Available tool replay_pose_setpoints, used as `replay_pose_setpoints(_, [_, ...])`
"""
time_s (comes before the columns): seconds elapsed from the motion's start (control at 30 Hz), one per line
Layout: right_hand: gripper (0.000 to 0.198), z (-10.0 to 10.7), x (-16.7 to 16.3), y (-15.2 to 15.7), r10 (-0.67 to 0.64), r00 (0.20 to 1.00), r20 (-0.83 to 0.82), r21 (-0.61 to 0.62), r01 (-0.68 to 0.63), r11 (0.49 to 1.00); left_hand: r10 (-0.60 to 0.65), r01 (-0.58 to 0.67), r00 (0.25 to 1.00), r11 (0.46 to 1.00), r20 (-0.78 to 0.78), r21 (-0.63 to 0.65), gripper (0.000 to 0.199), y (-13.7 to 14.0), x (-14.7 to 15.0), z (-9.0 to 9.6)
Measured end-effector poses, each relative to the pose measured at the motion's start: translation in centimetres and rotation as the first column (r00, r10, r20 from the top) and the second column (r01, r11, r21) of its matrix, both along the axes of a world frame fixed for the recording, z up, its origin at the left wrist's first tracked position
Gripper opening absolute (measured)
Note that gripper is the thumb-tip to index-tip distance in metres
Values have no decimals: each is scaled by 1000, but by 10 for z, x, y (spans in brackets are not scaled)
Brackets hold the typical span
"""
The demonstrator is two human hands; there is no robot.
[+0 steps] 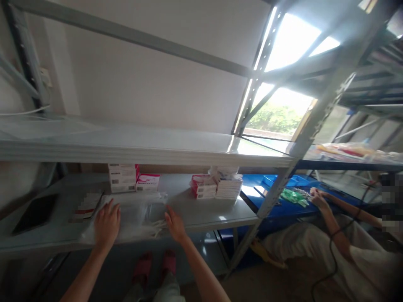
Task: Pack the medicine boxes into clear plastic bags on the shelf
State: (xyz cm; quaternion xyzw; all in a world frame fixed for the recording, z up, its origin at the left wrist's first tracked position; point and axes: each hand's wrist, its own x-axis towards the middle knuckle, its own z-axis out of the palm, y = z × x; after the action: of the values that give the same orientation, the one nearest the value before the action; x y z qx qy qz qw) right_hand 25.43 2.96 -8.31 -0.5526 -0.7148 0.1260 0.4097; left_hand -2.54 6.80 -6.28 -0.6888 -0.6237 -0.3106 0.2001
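Observation:
A stack of clear plastic bags point(134, 216) lies on the grey lower shelf point(185, 214) in front of me. My left hand point(107, 224) rests flat on the left part of the bags, fingers stretched out. At their right edge is my right hand point(175, 225), its fingers a little apart and nothing visible in its grip; I cannot tell whether it touches the plastic. Just behind the bags stand white and pink boxes point(122, 178), some stacked. Left of the bags lie a small white-and-red card or packet point(87, 205) and a dark flat tablet-like thing point(36, 213).
More pink-and-white boxes point(204, 186) stand farther right on the lower shelf. An upper shelf point(151, 147) overhangs them. A slanting metal post point(277, 195) divides this rack from a blue table, where a seated co-worker's hands point(319, 197) are beside green netting point(294, 196) and a blue tray point(286, 180).

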Motion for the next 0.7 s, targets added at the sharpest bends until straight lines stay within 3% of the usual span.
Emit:
replay_pose_setpoints(0.13, [44,-5,0,4,8,982,-190,0,-9,1000,-142,142,990,990,-7,-21,34,8,25,32])
replay_pose_setpoints(0.23, [39,2,6,9,-70,980,-185,20,75,997,-228,231,973,969,46,-88,32,17,65,58])
replay_pose_setpoints(0.37, [43,49,60,25,-254,967,-15,119,254,960,-373,387,922,897,104,-211,30,22,128,84])
replay_pose_setpoints(0.47, [47,100,125,44,-455,878,146,196,426,883,-490,509,861,824,135,-250,28,27,174,94])
replay_pose_setpoints(0.5, [49,114,145,51,-472,849,237,197,434,879,-512,532,847,809,144,-252,28,30,189,96])
replay_pose_setpoints(0.6, [50,141,190,66,-419,741,525,157,399,903,-513,540,842,801,167,-258,26,42,234,101])
replay_pose_setpoints(0.7, [43,147,209,76,-273,642,716,119,273,954,-440,483,874,831,205,-276,25,56,277,106])
